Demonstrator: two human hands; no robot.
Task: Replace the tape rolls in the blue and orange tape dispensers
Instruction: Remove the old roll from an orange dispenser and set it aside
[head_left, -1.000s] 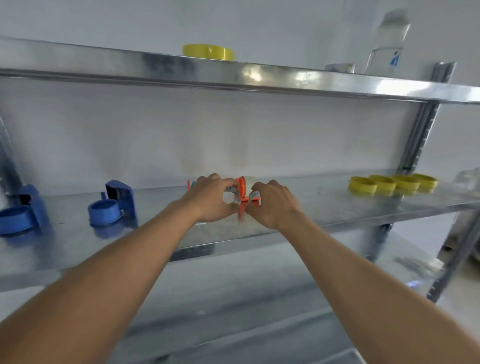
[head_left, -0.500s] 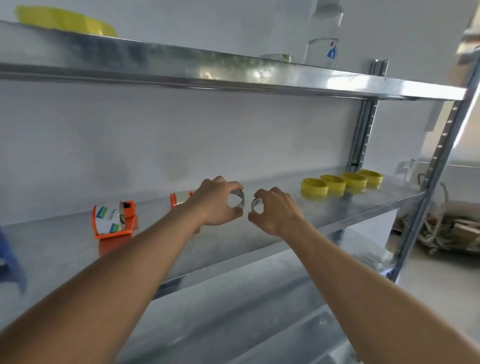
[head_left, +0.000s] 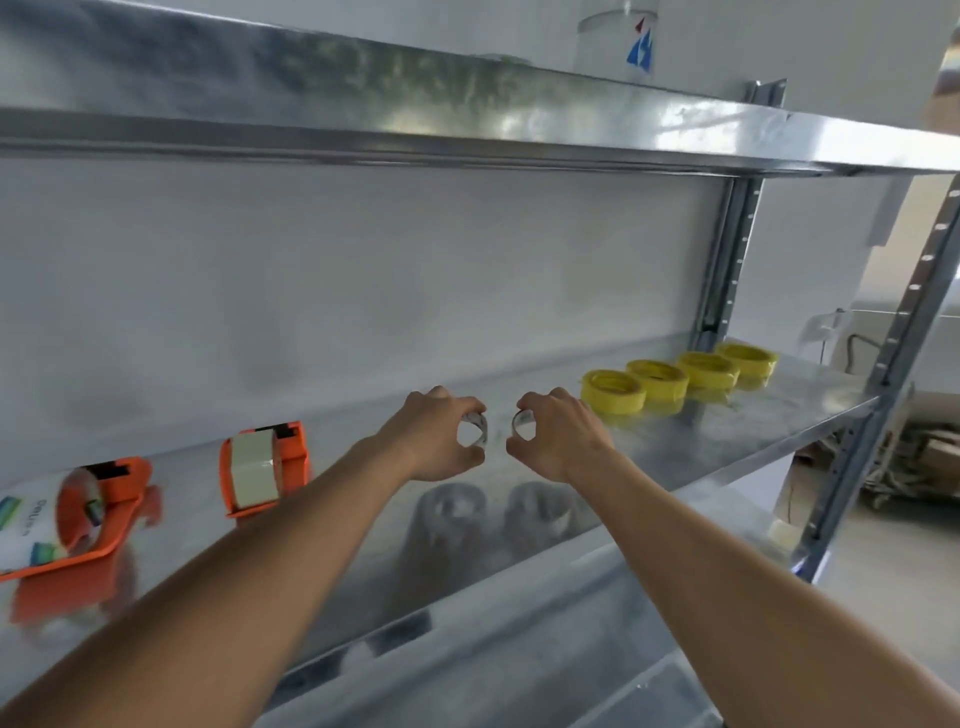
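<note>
Since the earlier frame both hands have travelled toward the right of the frame, and the two orange tape dispensers, one at lower left (head_left: 78, 519) and one beside it (head_left: 265, 470), now lie well behind them at the left. Only the head view is given. In its centre, the left hand (head_left: 436, 441) pinches a small empty tape core (head_left: 475, 428) between thumb and forefinger, and the right hand (head_left: 556, 439) pinches a second core (head_left: 522, 422) the same way, both held above the metal shelf (head_left: 753, 431). Four yellow tape rolls (head_left: 613, 389) stand in a row at the right, near the right hand. I think the cores should be set down clear of the new rolls, flat, so they cannot roll off. No blue dispenser is visible.
</note>
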